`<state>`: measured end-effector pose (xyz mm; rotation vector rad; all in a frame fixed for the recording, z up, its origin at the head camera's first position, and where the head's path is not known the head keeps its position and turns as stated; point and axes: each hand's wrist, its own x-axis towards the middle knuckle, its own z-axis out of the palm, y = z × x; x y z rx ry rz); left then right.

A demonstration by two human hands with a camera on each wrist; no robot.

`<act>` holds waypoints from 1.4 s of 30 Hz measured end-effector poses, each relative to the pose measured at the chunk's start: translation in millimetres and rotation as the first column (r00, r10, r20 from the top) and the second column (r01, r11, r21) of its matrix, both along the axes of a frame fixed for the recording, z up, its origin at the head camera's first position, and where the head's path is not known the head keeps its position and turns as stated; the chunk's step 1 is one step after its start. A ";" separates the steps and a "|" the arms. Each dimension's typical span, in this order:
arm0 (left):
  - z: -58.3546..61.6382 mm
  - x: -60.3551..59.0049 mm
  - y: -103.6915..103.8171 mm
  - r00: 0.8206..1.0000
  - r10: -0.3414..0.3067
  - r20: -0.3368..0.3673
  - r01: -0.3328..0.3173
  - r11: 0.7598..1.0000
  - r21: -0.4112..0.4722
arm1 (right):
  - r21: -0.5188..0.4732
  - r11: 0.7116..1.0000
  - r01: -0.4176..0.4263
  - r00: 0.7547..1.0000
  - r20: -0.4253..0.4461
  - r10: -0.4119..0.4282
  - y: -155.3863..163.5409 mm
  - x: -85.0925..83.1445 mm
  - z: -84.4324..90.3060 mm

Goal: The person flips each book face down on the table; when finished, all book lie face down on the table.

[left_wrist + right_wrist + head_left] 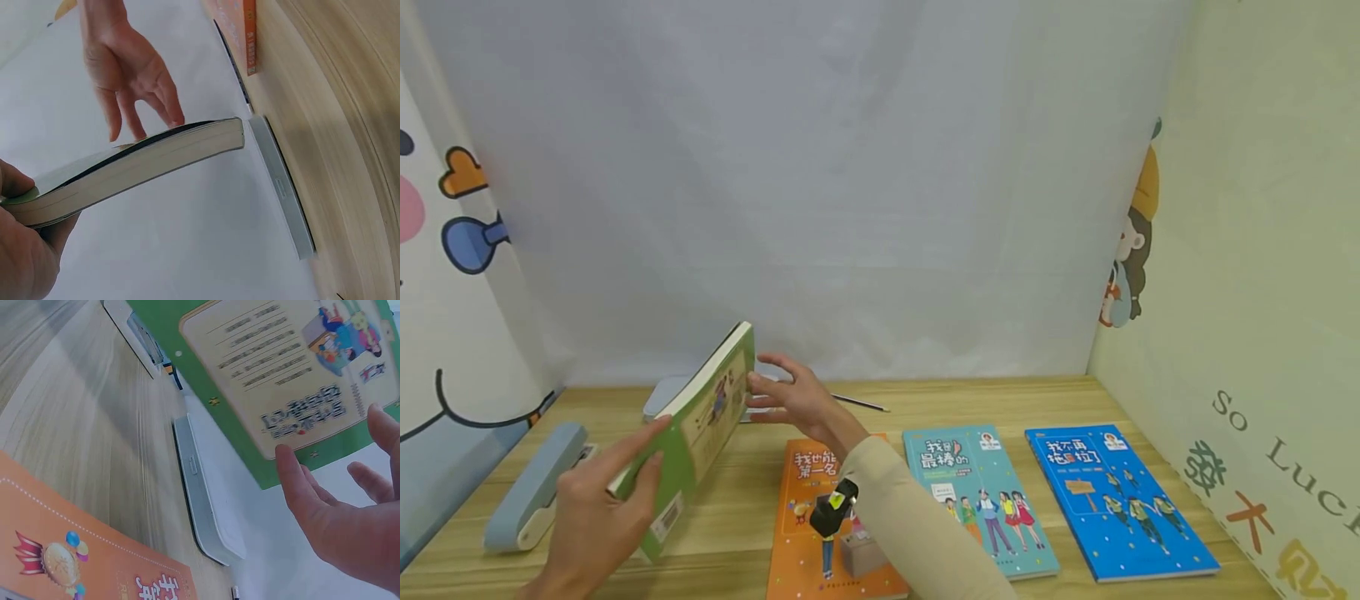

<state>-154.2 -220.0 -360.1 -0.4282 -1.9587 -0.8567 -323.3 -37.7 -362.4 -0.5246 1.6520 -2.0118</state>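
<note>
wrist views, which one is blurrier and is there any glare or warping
Left wrist view: the wooden table smears into streaks along the right edge, while the green book stays fairly sharp. Right wrist view: the table is blurred at top left, the right hand soft. Head view: even light, no glare, slight bending at the edges.

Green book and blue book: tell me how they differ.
The green book is lifted and tilted, gripped by the left hand, with the right hand at its far edge; the blue book lies flat on the table, untouched. Both are illustrated paperbacks.
</note>
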 end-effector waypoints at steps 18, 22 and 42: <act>11.1 2.7 9.8 0.999 -0.030 -0.026 0.034 0.987 0.160 | -0.013 0.999 -0.034 0.996 0.085 0.035 0.3 -0.8 -16.6; 12.1 4.8 11.4 1.000 -0.024 0.003 0.024 0.986 0.163 | -0.049 0.998 -0.044 0.994 0.103 0.049 -0.4 -0.2 -20.0; 14.3 3.2 1.9 0.996 0.063 0.069 -0.060 0.997 -0.044 | 0.018 0.999 -0.039 0.997 0.068 0.037 8.5 -2.6 -18.6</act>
